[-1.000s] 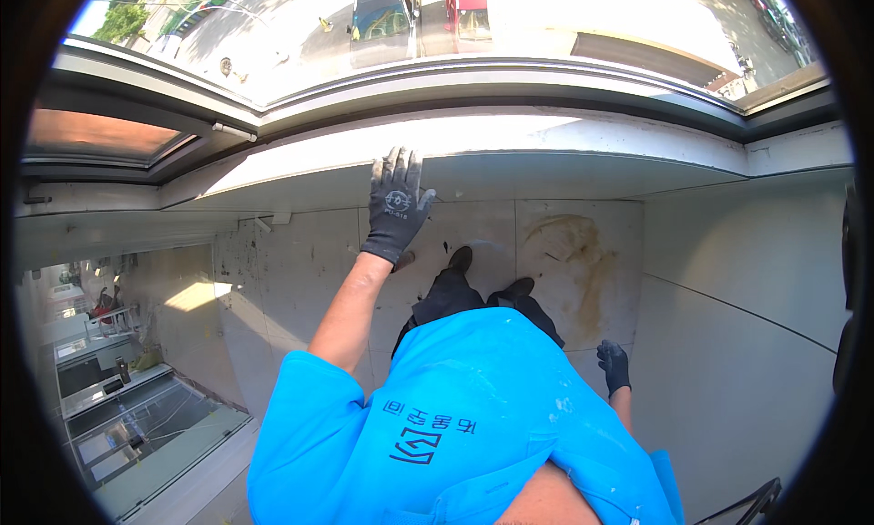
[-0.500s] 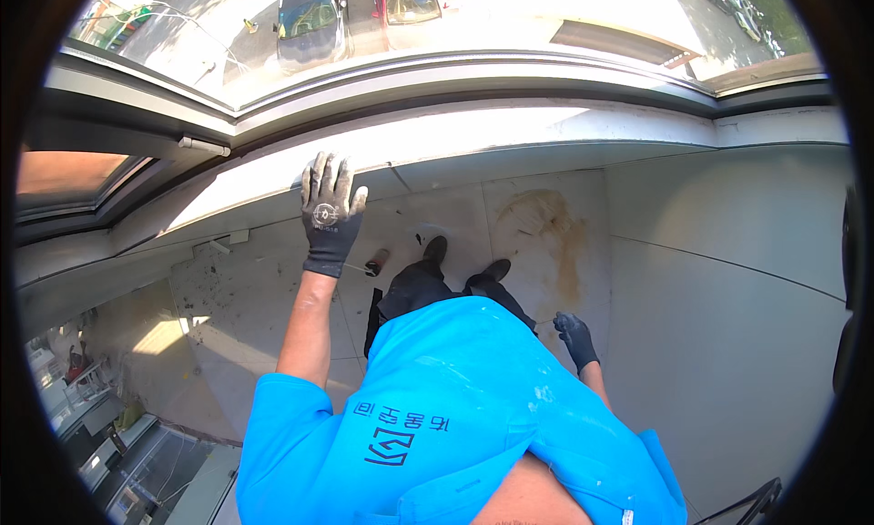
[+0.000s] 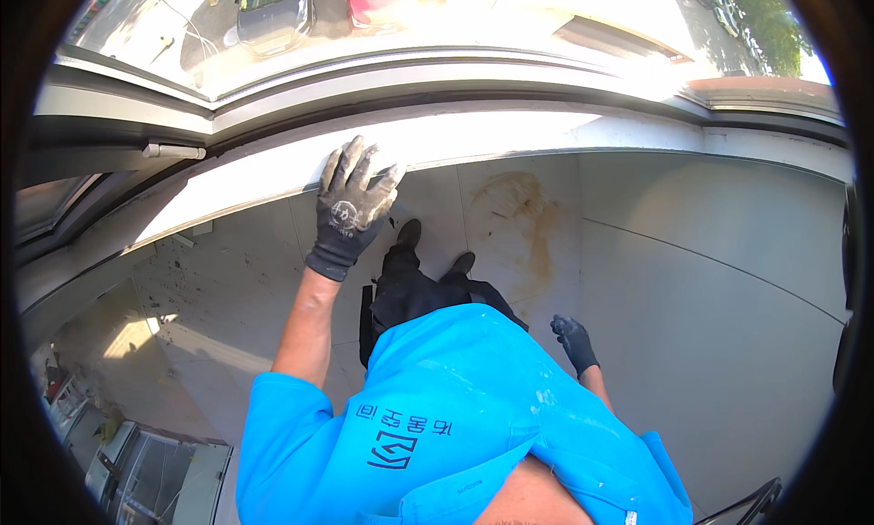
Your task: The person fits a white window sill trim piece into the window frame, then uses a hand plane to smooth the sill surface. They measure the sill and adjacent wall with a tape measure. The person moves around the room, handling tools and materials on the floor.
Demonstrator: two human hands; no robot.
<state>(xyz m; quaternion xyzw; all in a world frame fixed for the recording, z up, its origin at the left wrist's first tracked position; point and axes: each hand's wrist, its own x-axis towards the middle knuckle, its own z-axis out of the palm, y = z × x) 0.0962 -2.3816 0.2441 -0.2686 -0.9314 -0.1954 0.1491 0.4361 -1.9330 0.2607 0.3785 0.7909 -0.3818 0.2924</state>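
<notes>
My left hand [image 3: 353,206], in a dark, dusty glove, rests open with fingers apart on the edge of the white window sill [image 3: 492,129]. My right hand [image 3: 572,340], also gloved, hangs low beside my body, near the pale right wall; its fingers are curled, and I cannot make out whether they hold anything. My blue shirt [image 3: 437,361] fills the lower middle.
A dark-framed window [image 3: 109,152] with a hinge stands at left; parked cars [image 3: 273,10] show outside below. The tiled floor [image 3: 209,279] has debris and a brown stain [image 3: 537,224] by my feet [image 3: 410,234]. The right wall [image 3: 710,215] is close. Clutter [image 3: 137,470] lies lower left.
The view has shifted, with more of the right side outside showing. Since half a second ago my left hand has moved rightward along the sill, hiding a small cylindrical object seen on the floor then.
</notes>
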